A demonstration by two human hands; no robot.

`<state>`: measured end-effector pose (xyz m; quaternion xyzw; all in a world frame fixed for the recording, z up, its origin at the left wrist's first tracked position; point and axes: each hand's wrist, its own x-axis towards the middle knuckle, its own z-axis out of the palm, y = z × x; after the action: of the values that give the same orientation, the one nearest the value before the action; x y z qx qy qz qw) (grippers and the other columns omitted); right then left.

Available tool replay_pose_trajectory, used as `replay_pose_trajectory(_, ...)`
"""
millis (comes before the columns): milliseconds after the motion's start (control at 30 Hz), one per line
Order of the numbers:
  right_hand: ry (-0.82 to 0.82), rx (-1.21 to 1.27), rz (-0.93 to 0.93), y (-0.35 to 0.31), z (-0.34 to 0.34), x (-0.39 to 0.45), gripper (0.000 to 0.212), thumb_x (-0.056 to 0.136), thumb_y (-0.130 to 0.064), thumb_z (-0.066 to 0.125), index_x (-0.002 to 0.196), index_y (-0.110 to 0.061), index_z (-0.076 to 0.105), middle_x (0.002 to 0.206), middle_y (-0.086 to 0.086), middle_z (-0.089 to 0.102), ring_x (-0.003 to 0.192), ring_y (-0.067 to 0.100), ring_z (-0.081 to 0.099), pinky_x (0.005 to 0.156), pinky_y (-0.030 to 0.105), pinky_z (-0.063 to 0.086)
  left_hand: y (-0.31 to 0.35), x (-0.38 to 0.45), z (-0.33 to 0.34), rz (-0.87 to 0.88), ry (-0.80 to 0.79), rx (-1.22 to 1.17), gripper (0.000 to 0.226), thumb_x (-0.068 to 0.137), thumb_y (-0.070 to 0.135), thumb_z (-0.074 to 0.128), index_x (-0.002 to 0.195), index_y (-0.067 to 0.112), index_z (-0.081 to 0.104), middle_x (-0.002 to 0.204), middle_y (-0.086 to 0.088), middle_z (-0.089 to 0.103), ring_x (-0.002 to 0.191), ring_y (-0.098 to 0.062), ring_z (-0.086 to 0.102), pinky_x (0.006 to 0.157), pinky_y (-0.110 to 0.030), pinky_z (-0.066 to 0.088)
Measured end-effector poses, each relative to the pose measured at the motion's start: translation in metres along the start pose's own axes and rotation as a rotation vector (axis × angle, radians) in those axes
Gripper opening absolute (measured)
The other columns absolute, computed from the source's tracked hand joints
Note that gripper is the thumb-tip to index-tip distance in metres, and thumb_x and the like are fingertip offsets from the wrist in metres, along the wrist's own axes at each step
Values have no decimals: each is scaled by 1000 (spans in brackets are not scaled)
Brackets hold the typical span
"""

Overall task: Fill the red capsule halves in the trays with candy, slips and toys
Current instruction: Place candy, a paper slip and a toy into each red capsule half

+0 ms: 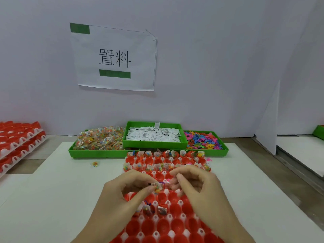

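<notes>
A white tray of red capsule halves lies in front of me on the white table. Its two far rows hold candy packets, slips and toys; several halves nearer me are filled too. My left hand pinches a small clear candy packet over the tray's middle. My right hand hovers beside it with fingers curled around small coloured toy pieces, partly hidden. Behind the tray stand three green bins: candy packets, white slips and coloured toys.
Stacked trays of red capsule halves sit at the far left. One loose candy packet lies on the table left of the tray. A white partition stands at the right, with another green bin beyond it.
</notes>
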<state>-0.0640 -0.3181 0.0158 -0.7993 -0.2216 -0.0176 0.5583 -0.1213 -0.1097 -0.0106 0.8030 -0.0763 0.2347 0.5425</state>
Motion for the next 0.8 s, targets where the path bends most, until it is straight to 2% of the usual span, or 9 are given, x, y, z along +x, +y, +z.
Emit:
replay_pose_trajectory(133, 79, -161, 33, 8, -29, 39, 22, 98, -8, 62, 96, -27, 73, 81, -9, 75, 75, 7, 73, 65, 25, 60, -2, 1, -2, -16, 9, -6, 20, 84, 19, 78, 95, 36, 79, 90, 6, 77, 84, -14, 75, 76, -23, 60)
replay_pose_trajectory(300, 133, -449, 102, 40, -64, 116, 20, 101, -8, 58, 93, -19, 72, 80, -3, 73, 70, 7, 70, 77, 35, 63, 1, 2, -3, -5, 7, -33, 19, 81, 21, 76, 93, 36, 78, 87, 4, 77, 77, -15, 76, 72, -23, 60)
replay_pose_trajectory(400, 75, -618, 114, 65, -74, 153, 22, 103, -8, 55, 94, -20, 71, 91, 6, 74, 79, 17, 70, 81, 39, 61, 0, 2, -4, 10, 0, -31, 20, 82, 20, 76, 94, 36, 78, 88, 4, 76, 78, -16, 76, 73, -23, 60)
replay_pose_trajectory(533, -55, -794, 53, 87, -77, 180, 20, 101, -12, 60, 111, -14, 77, 113, 8, 75, 93, 19, 70, 89, 31, 54, -2, 3, -6, 24, 22, -12, 22, 82, 18, 76, 95, 35, 79, 88, 2, 75, 77, -17, 75, 72, -26, 61)
replay_pose_trajectory(667, -195, -870, 51, 92, -73, 193, 21, 94, -22, 72, 110, -12, 79, 109, 6, 78, 78, 5, 60, 78, 20, 44, -4, 3, -7, 63, 15, 44, 19, 83, 20, 75, 95, 34, 79, 89, 5, 72, 76, -17, 75, 72, -30, 61)
replay_pose_trajectory(800, -252, -972, 76, 87, -72, 206, 19, 92, -20, 75, 108, -12, 79, 113, 6, 75, 100, 20, 67, 83, 25, 46, -6, 3, -5, 62, 6, 65, 18, 83, 21, 74, 94, 36, 78, 89, 7, 70, 78, -16, 74, 73, -26, 60)
